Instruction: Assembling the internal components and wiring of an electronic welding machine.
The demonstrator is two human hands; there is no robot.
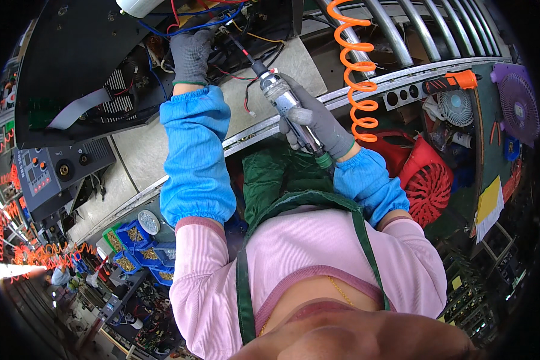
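Note:
My right hand, in a grey work glove, is wrapped round a silver power screwdriver with a green rear end. Its long thin bit slants up and left, the tip near my left fingertips. My left hand, also gloved, reaches in among the wires of a black open-sided machine housing. Its fingers are closed by a small fitting, and what they pinch is hidden. Blue wires loop over that hand. A red and black wire lead with a white connector hangs below the screwdriver bit.
A coiled orange air hose hangs right of the screwdriver, before metal rollers. A red fan-like part and purple fan guard stand at right. A grey control panel and blue bins of small parts are at left.

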